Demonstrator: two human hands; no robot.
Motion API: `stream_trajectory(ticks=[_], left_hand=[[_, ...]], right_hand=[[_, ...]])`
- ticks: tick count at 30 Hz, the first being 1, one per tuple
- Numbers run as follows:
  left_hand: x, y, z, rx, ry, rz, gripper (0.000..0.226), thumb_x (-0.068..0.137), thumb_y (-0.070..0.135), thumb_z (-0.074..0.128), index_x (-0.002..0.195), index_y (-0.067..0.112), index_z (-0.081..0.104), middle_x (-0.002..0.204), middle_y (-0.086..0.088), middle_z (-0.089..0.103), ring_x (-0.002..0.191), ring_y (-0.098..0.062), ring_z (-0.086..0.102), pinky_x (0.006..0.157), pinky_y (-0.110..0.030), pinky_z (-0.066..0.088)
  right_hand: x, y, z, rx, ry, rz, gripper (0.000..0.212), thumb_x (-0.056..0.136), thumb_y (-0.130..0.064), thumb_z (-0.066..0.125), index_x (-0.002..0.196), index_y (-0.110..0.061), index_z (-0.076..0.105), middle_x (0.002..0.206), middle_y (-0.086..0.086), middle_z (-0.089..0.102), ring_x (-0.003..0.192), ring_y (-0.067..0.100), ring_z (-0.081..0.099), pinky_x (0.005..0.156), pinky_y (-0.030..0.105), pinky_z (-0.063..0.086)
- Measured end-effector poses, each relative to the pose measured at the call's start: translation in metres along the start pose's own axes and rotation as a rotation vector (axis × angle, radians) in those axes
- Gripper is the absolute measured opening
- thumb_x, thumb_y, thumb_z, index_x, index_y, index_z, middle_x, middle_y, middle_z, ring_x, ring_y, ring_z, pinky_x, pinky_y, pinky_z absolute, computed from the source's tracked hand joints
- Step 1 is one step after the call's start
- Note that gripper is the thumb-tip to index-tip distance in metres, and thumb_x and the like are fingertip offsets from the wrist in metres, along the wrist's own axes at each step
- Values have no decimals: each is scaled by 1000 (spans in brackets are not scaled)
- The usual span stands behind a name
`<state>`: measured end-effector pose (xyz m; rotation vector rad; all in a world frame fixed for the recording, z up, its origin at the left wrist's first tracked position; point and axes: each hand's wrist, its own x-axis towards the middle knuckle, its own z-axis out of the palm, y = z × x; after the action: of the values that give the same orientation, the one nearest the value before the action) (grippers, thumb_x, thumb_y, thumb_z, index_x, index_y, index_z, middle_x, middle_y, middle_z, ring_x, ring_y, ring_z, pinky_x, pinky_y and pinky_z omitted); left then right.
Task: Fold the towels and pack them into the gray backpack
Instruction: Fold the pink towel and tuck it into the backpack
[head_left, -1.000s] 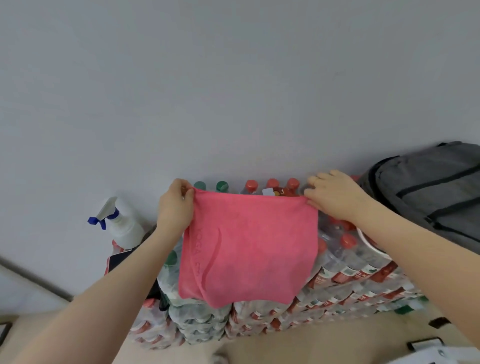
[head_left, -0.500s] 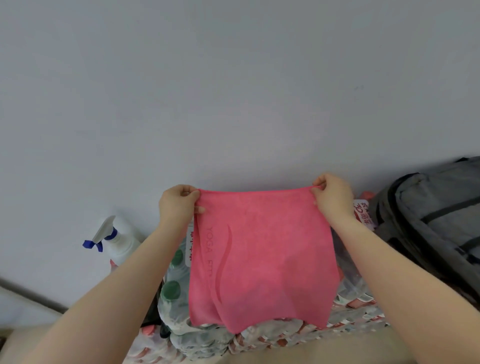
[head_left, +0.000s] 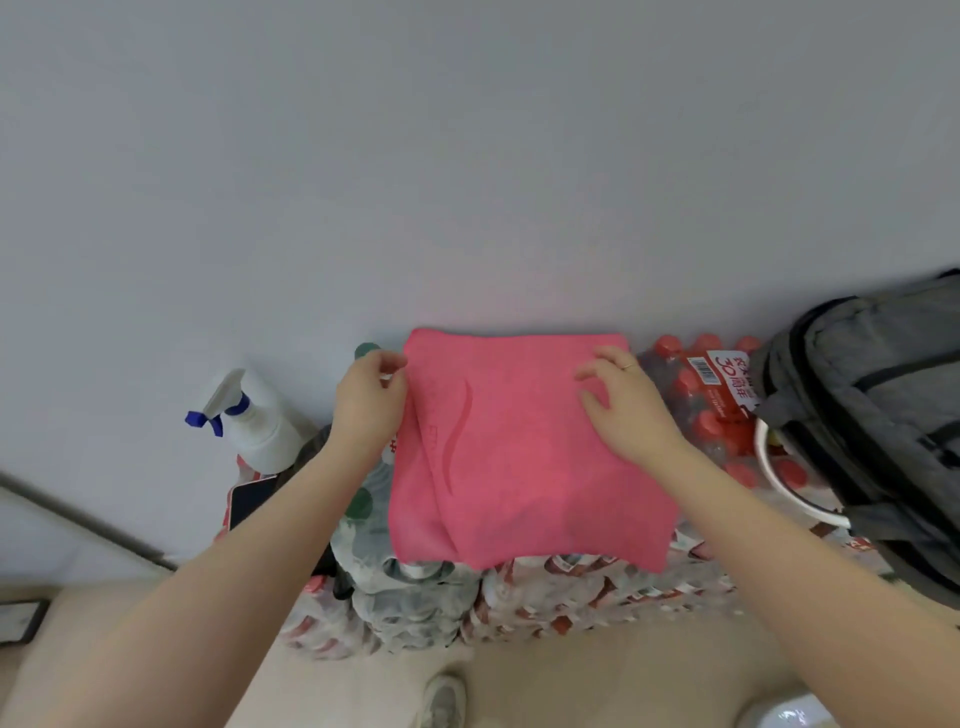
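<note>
A pink towel (head_left: 524, 452) lies spread out flat on top of a big stack of water bottles (head_left: 519, 597) wrapped in plastic. The far edge of the towel sits right against the gray wall (head_left: 467, 156), and the near edge hangs a little over the front of the stack. A curvy line is pressed into the cloth on its left part. The left hand (head_left: 366, 405) is at the left edge of the towel, near the far corner, with its fingers bent and the thumb and fingertips close together at the cloth edge; it is hard to tell if it is pinching the towel or only touching it. The right hand (head_left: 626, 410) rests on top of the towel near the far right corner, with its fingers loose and a bit spread, and a thin ring on one finger. The gray backpack (head_left: 883, 415) sits on the right, on the same stack, well apart from the towel, with black straps and zips showing. A white round thing (head_left: 779, 483) pokes out from under the backpack on its left side. Bottles with red caps (head_left: 701, 384) show between the towel and the backpack. To the left of the towel stands a white spray bottle (head_left: 254, 421) with a blue trigger, and just near it lies a dark phone (head_left: 249, 499). Down below, a shoe (head_left: 444, 701) shows on the tan floor (head_left: 571, 686).
</note>
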<state>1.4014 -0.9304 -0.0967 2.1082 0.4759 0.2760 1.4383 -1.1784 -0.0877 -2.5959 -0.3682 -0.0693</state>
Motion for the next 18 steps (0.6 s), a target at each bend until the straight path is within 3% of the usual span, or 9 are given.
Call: stream_trajectory(ticks=[3, 5, 7, 10, 13, 15, 18], left_hand=[[-34, 0, -15, -76, -24, -47, 17, 92, 12, 45, 93, 5, 60, 79, -3, 64, 62, -18, 56, 64, -30, 43], [-57, 2, -22, -78, -82, -97, 20, 93, 12, 45, 90, 1, 61, 72, -2, 63, 56, -17, 56, 61, -32, 48], [-79, 1, -22, -98, -175, -165, 22, 93, 11, 45, 90, -2, 62, 74, -7, 65, 64, -23, 62, 70, -40, 56], [-109, -3, -10, -111, -306, -268, 22, 93, 9, 42, 97, -4, 60, 84, -16, 65, 77, -29, 62, 83, -47, 54], [-129, -4, 6, -240, -316, -428, 32, 93, 9, 39, 122, 0, 49, 93, -18, 60, 77, -23, 55, 72, -37, 52], [-139, 1, 16, -491, -298, -568, 38, 94, 3, 37, 131, -5, 38, 80, -13, 54, 66, -19, 52, 58, -27, 48], [-145, 15, 29, -729, -225, -668, 26, 95, 1, 39, 118, -8, 49, 76, -8, 53, 66, -14, 54, 53, -22, 46]], right_hand=[[-33, -34, 4, 35, -111, -168, 16, 87, -5, 52, 97, -8, 63, 110, 7, 54, 96, 20, 54, 90, 33, 43], [-55, -58, 10, -4, -199, -267, 15, 90, -14, 49, 99, -11, 61, 106, 3, 55, 91, 19, 54, 82, 37, 47], [-76, -76, 19, -56, -259, -339, 18, 92, -18, 47, 103, -12, 60, 107, 2, 56, 95, 22, 55, 81, 40, 47], [-97, -81, 35, -138, -345, -348, 26, 93, -20, 46, 115, -11, 54, 115, 5, 53, 104, 25, 52, 88, 41, 45], [-105, -75, 42, -27, -366, -270, 36, 94, -15, 45, 129, -11, 48, 132, 5, 48, 119, 24, 46, 100, 36, 39], [-105, -71, 42, 107, -373, -196, 39, 94, -10, 44, 133, -11, 45, 138, 5, 45, 126, 20, 42, 106, 29, 32], [-102, -67, 41, 283, -390, -77, 37, 93, -7, 45, 129, -11, 49, 133, 4, 50, 123, 18, 46, 101, 24, 33]])
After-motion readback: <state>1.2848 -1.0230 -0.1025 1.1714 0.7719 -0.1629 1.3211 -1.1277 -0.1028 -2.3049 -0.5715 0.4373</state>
